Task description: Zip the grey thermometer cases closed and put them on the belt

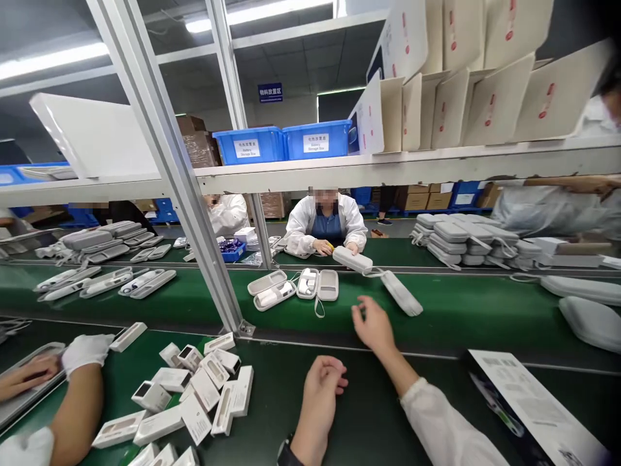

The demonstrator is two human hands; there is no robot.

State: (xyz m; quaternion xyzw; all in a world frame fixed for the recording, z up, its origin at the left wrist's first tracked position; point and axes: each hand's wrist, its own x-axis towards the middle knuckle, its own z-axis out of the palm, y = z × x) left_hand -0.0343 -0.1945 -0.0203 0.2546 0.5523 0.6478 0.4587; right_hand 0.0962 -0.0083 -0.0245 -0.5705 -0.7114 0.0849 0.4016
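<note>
Your hands hang bare over the green belt, holding nothing.

Your right hand (373,327) reaches out, fingers loosely spread; two open grey cases (293,287) lie just beyond it to its left, one closed case (402,293) beyond to its right. Your left hand (323,382) is loosely curled. Overhead, two blue bins (284,142) read "Battery Storage Box".

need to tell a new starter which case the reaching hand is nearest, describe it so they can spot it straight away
Start at the green conveyor belt running across the middle. Just beyond the right hand lies a closed grey zip case, slanted, with a cord trailing towards another closed case. Unlike the open cases to its left, it is zipped shut and lies alone at an angle.
</note>
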